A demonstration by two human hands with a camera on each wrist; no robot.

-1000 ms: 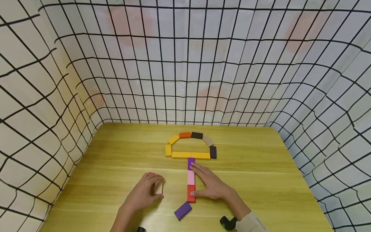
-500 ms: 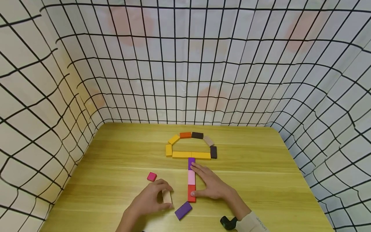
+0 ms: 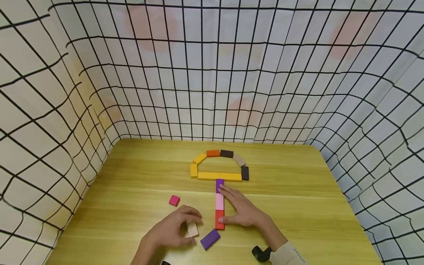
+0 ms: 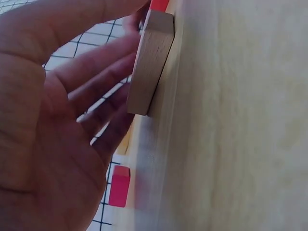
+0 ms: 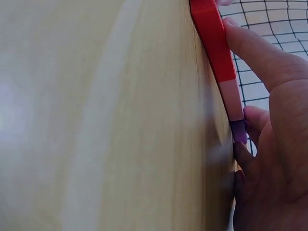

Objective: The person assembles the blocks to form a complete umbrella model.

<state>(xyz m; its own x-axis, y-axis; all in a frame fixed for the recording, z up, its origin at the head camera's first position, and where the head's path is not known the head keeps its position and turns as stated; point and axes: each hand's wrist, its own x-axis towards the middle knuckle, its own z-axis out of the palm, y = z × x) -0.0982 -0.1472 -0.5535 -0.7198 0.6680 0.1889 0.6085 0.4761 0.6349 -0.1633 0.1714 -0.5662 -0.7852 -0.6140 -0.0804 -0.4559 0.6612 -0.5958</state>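
Note:
In the head view my left hand (image 3: 172, 229) curls its thumb and fingers around a plain wooden block (image 3: 193, 229). The fingers cover its far end. In the left wrist view the wooden block (image 4: 151, 65) sits low at the tabletop. My right hand (image 3: 243, 211) rests on a straight column of blocks. Its thumb touches the red block (image 3: 219, 225), and its fingertips lie at the purple block (image 3: 219, 182). Between these two is a pink block (image 3: 219, 201). A darker purple block (image 3: 210, 239) lies slanted below the column, beside the wooden one.
Above the column, two long yellow blocks (image 3: 208, 176) form a bar. An arch of yellow, orange, dark and beige blocks, with a dark block (image 3: 226, 154) near its top, curves over it. A small magenta block (image 3: 174, 200) lies left. Black netting (image 3: 212, 70) surrounds the wooden table (image 3: 298, 191).
My left hand has moved right and slightly nearer with the wooden block, uncovering the magenta block. The wooden block has turned and now shows a broad face. My right hand has stayed put.

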